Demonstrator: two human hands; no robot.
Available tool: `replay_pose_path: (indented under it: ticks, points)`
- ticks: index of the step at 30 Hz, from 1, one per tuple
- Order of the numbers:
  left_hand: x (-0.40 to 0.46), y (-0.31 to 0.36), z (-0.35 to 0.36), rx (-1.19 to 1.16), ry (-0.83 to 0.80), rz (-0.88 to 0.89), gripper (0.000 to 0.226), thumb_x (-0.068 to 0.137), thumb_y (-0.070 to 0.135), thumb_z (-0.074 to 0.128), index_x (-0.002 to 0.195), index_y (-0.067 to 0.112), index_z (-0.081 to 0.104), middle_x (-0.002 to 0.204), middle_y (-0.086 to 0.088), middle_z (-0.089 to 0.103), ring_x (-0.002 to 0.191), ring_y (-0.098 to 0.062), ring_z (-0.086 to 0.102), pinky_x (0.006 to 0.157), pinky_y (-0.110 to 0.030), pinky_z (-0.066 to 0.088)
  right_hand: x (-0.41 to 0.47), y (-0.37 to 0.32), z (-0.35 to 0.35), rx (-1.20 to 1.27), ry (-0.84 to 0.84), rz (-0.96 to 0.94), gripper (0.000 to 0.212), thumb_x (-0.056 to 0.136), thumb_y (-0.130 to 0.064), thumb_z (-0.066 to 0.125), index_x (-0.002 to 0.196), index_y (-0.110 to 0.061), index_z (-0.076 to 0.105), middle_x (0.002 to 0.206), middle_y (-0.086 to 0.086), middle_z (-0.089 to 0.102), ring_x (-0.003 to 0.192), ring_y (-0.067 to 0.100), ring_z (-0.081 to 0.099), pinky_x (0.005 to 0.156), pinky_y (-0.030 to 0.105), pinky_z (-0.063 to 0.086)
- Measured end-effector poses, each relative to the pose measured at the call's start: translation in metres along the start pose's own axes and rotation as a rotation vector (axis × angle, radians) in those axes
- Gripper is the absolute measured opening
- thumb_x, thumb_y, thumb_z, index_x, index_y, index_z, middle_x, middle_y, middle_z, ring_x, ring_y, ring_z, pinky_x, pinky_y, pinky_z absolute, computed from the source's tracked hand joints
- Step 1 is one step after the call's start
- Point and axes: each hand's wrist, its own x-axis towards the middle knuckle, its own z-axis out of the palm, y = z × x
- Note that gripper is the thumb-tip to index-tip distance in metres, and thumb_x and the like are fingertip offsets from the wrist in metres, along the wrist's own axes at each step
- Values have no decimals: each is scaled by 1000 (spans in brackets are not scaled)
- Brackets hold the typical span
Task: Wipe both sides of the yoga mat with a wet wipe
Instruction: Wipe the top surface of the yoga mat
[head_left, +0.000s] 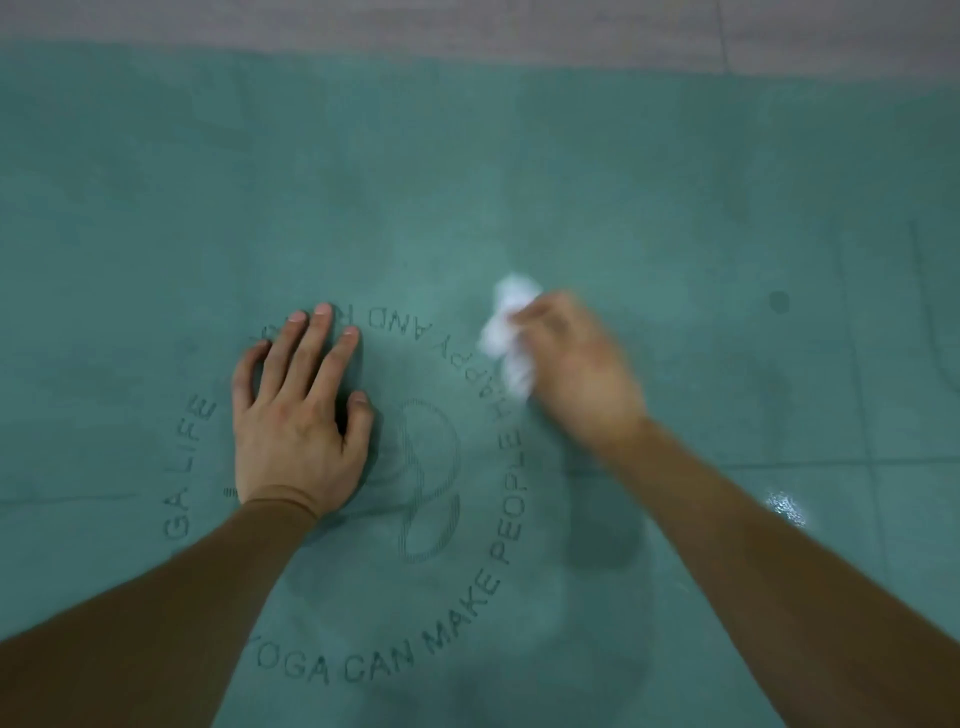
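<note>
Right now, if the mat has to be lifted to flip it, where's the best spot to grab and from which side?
Probably the far edge of the yoga mat, where it ends against the grey floor: it is the only free border in view. Come from above and beyond it, pinching the thin lip. First lift the left hand, flat on the print; the right hand holds the wet wipe.

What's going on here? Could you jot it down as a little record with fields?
surface: teal yoga mat, printed side up, on a pale floor
print: ring of lettering around a line emblem
left hand: fingers spread flat on the mat
right hand: blurred, grips a crumpled white wet wipe against the mat
sheen: wet glint near the right forearm
</note>
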Motion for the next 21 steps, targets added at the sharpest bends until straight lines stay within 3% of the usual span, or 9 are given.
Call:
replay_pose_path:
  ticks: [2, 4, 7, 9, 11, 15, 17, 19, 21]
  points:
    - [0, 0, 0, 3, -1, -3, 59, 101, 36, 45, 157, 17, 48, 173, -3, 30, 161, -21, 22, 126, -57, 21, 23, 21, -19, -175, 223, 421, 15, 100, -9, 57, 108, -6, 69, 104, 13, 65, 74, 29, 64, 71, 28, 50]
    - [0, 0, -1, -4, -6, -4, 59, 101, 36, 45, 157, 18, 48, 173, -3, 29, 162, -21, 21, 126, -56, 21, 22, 4, 3, -230, 336, 500, 23, 95, -4, 62, 116, -5, 72, 112, 17, 60, 80, 34, 63, 76, 36, 55]
    - [0, -1, -1, -4, -9, 0, 59, 100, 35, 46, 156, 17, 49, 173, -3, 29, 161, -22, 23, 126, -57, 22, -17, -56, 46, -151, -117, -143, 43, 79, 2, 77, 122, -2, 70, 110, 17, 64, 87, 37, 65, 75, 46, 60]
    - [0, -1, -1, -12, -5, -4, 59, 99, 35, 46, 156, 17, 50, 173, -3, 30, 161, -23, 23, 126, -57, 22, -14, -44, 41, -145, -204, -517, 29, 90, -5, 71, 119, -6, 70, 102, 13, 70, 85, 35, 68, 76, 46, 60]
    - [1, 0, -2, -9, -5, -8, 59, 100, 34, 47, 156, 17, 50, 172, -3, 30, 161, -22, 23, 126, -56, 22, 9, 0, 18, 90, -117, -216, 12, 104, -18, 57, 110, -14, 66, 91, 3, 66, 72, 25, 62, 65, 39, 55]
    - [1, 0, -1, 6, -23, -4, 59, 100, 36, 46, 157, 19, 48, 174, -2, 27, 162, -20, 20, 127, -55, 20, 49, 34, -2, -354, 204, 370, 23, 102, -11, 53, 117, 0, 66, 113, 19, 51, 87, 31, 57, 81, 30, 46]
    - [0, 0, -1, -2, -18, -10, 59, 100, 36, 45, 157, 18, 49, 173, -2, 28, 162, -20, 21, 127, -55, 20, 31, -10, 30, -96, 131, 133, 28, 101, -12, 56, 124, 4, 59, 112, 24, 48, 92, 31, 53, 81, 32, 45]
    - [0, -1, -1, -6, -10, -6, 59, 100, 35, 45, 156, 17, 50, 173, -2, 29, 161, -21, 23, 126, -55, 21, 2, -53, 45, -170, -106, -386, 31, 97, -10, 58, 126, 2, 61, 108, 20, 54, 90, 31, 55, 80, 43, 51]
    - [1, 0, -1, -8, -10, -1, 59, 100, 35, 44, 156, 16, 50, 173, -3, 30, 161, -22, 23, 126, -56, 22, 5, -47, 43, -144, -272, -522, 29, 100, -6, 58, 127, 0, 64, 106, 18, 63, 94, 34, 62, 80, 43, 53]
